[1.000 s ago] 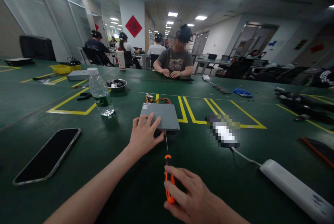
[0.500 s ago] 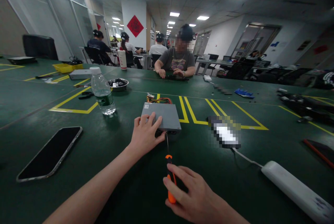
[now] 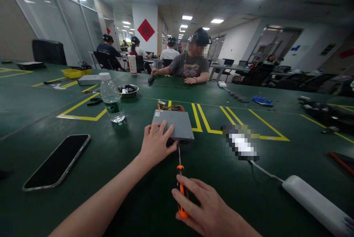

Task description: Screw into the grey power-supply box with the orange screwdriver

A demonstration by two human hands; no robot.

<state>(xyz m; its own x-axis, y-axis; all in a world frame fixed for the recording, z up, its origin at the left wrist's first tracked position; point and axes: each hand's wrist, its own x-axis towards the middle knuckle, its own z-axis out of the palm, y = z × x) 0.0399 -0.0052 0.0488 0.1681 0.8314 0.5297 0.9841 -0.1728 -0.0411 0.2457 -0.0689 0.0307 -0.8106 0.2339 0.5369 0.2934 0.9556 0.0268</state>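
While my right hand (image 3: 206,211) wraps around the orange handle of one screwdriver (image 3: 181,192) at the bottom centre of the frame, its thin shaft runs up to the near face of the one grey metal box (image 3: 179,126) in the middle, and the tip meets that face. My left hand (image 3: 157,143) lies open and flat on the near left corner of the box lid, fingers spread, gripping nothing.

Both hands work on a green table (image 3: 215,163) marked with yellow lines. At lower left lies one dark phone (image 3: 56,161), face up, well apart from the box. At lower right lies one white power strip (image 3: 318,204), with its cord running towards a blurred-out thing just right of the box.

Behind the box, one bundle of coloured wires (image 3: 170,107) sticks out of its far end. Left of centre stands one clear water bottle (image 3: 112,98), upright and capped, with one metal bowl (image 3: 127,89) just behind it. Farther to the upper left are one flat grey case (image 3: 88,79) and one yellow tray (image 3: 73,72).

Across the table, at upper centre, sits one person (image 3: 190,65) in a grey shirt, with both forearms on the table. At least three more people sit beyond, backs turned.
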